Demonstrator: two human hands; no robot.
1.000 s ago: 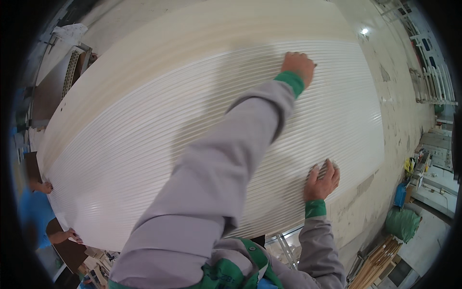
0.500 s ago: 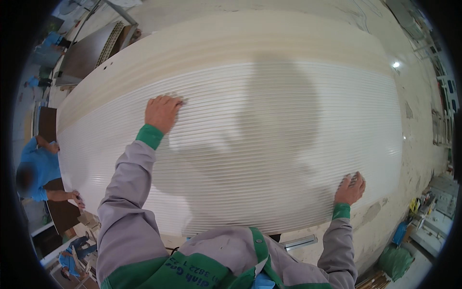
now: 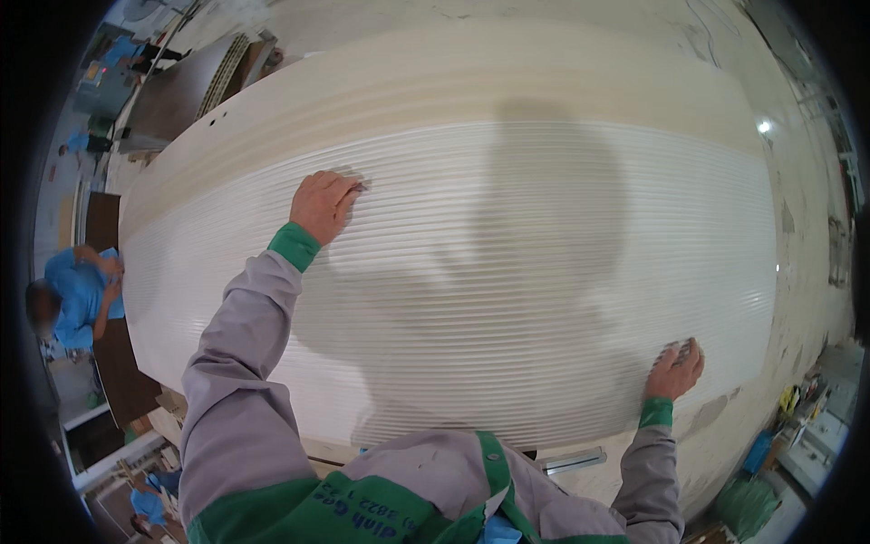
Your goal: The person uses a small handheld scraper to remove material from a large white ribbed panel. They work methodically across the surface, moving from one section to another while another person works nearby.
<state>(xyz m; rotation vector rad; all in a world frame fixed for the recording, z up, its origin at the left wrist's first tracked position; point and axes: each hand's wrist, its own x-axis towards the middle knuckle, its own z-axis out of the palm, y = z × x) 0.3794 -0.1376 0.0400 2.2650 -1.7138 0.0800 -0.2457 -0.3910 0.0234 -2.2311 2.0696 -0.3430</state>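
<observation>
A large white panel (image 3: 435, 363) with fine parallel ribs lies flat in front of me, its smooth cream band along the far side. My left hand (image 3: 323, 204) rests on the ribs toward the far left part. Its fingers are bent and pressed together, with a small dark bit at the fingertips that I cannot make out. Near the panel's right end, my right hand (image 3: 676, 370) is curled with its fingertips down on the ribs. Something greyish shows between those fingers, too blurred to name. The shadow of my head and arms falls across the middle.
At the panel's left end stands a co-worker in a blue shirt (image 3: 80, 288), beside a dark brown board (image 3: 120, 363). Stacked boards (image 3: 181, 95) stand at the far left. A green bag (image 3: 746, 508) and assorted tools are at the lower right. Other people are farther off at left.
My left hand has slid slightly away from me along the panel, and my right hand slightly nearer. The co-worker has drawn one hand back from the panel's near left corner. The view has shifted a little.
</observation>
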